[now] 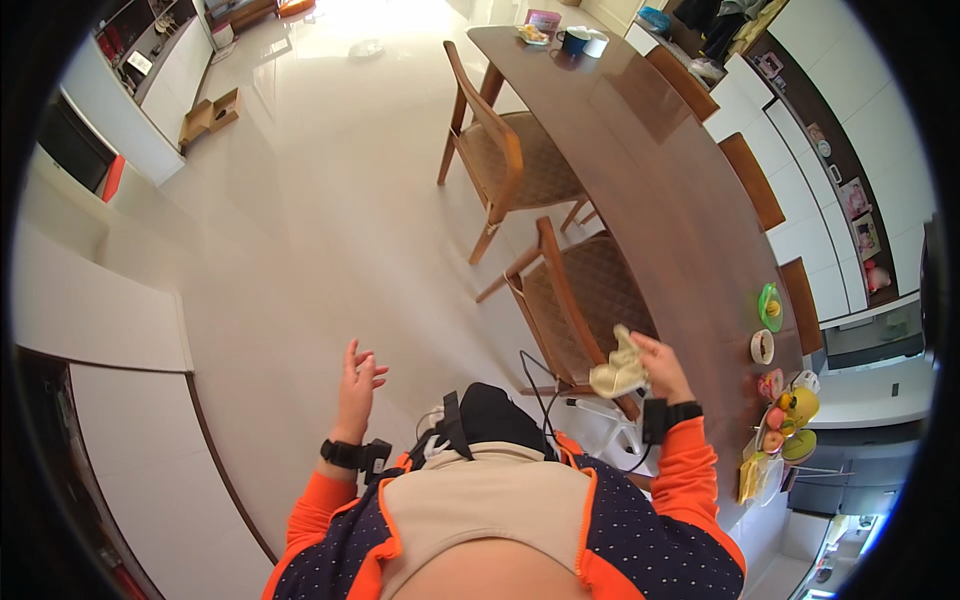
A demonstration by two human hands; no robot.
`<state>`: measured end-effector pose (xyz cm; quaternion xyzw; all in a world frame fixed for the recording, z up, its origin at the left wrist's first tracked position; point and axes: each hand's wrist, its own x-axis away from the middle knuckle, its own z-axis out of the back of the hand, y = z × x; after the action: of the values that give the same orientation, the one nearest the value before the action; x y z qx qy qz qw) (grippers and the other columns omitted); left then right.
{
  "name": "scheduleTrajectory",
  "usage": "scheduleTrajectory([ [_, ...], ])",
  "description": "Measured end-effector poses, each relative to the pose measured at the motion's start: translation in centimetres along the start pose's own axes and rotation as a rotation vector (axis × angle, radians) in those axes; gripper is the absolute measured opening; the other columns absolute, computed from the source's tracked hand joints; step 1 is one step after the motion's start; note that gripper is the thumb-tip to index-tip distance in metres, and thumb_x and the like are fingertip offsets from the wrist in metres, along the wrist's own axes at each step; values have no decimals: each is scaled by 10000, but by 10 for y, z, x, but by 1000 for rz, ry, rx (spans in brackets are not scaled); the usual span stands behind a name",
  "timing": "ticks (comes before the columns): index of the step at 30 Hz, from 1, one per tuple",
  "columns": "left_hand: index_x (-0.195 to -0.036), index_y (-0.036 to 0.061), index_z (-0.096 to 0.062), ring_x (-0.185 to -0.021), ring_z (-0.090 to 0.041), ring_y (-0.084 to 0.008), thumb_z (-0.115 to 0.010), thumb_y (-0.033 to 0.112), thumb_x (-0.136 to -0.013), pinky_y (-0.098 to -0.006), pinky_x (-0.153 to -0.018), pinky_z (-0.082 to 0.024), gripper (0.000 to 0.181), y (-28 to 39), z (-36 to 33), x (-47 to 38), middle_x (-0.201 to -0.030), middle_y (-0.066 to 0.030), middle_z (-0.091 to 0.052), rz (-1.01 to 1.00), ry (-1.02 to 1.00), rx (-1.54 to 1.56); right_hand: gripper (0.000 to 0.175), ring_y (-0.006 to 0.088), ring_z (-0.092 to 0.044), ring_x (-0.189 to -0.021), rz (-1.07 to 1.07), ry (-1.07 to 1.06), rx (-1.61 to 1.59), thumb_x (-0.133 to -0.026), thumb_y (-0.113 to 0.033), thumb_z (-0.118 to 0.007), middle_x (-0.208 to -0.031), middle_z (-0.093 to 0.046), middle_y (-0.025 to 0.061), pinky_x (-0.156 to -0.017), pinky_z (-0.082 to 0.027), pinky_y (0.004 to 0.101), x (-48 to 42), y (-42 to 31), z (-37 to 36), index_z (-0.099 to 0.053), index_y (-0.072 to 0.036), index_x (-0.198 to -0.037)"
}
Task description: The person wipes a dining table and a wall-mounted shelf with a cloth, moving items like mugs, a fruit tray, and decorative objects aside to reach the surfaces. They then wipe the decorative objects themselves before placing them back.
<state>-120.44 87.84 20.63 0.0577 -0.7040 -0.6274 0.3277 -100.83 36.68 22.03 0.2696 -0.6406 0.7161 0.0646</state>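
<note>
My right hand [666, 371] grips a crumpled pale yellow cloth [621, 369], which hangs over the nearer wooden chair [568, 296] beside the table edge. What kind of cloth it is, I cannot tell. Over the tiled floor to the left, my left hand [358, 386] holds nothing, its fingers apart. The long brown dining table [622, 150] curves along my right side. Black straps with small devices sit on both of my wrists.
Another chair [525, 154] stands farther along the table. Fruit [801, 409], a white bowl [762, 347] and a green dish [769, 307] line the table's right side. Cups [576, 41] stand at its far end. An open cardboard box [210, 116] lies on the floor [315, 195] at far left.
</note>
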Motion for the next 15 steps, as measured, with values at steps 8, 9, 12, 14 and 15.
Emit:
scheduleTrajectory([
  [8,-1515,80,-239,-1008,-642,-209,-484,229,-1018,-319,-808,-535,574,57,-4,-125,-1316,-166,-484,-34,-147,-41,217,139,-637,-845,-18,293,-44,-915,-147,-624,-955,-694,56,-744,-508,289,-120,-22,-114,-706,27,-1016],
  [9,-1516,81,-238,-1008,-641,-207,-484,231,-1019,-319,-809,-534,575,65,-11,-147,-1318,-167,-483,-65,-185,-71,217,139,-637,-847,-35,254,-134,-922,-136,-610,-960,-695,56,-747,-513,297,-149,-40,-126,-703,30,-1027],
  [12,-1518,93,-239,-1016,-636,-212,-474,237,-1025,-331,-836,-526,566,96,-21,-219,-1329,-155,-480,-79,-282,-101,266,113,-621,-845,83,279,-117,-936,-136,-576,-973,-687,45,-726,-502,278,-216,-81,-153,-673,31,-1118],
  [14,-1518,92,-241,-1029,-630,-216,-475,244,-1024,-337,-850,-522,567,109,-13,-248,-1333,-149,-477,-74,-333,-152,297,92,-604,-826,34,264,-15,-941,-114,-520,-965,-681,32,-704,-488,262,-227,-83,-157,-657,21,-1168],
  [15,-1517,91,-242,-1038,-626,-218,-478,249,-1022,-340,-859,-518,571,116,-9,-267,-1333,-145,-476,-93,-355,-182,316,82,-595,-812,108,231,37,-942,-102,-490,-956,-679,24,-694,-480,255,-221,-77,-152,-652,12,-1188],
])
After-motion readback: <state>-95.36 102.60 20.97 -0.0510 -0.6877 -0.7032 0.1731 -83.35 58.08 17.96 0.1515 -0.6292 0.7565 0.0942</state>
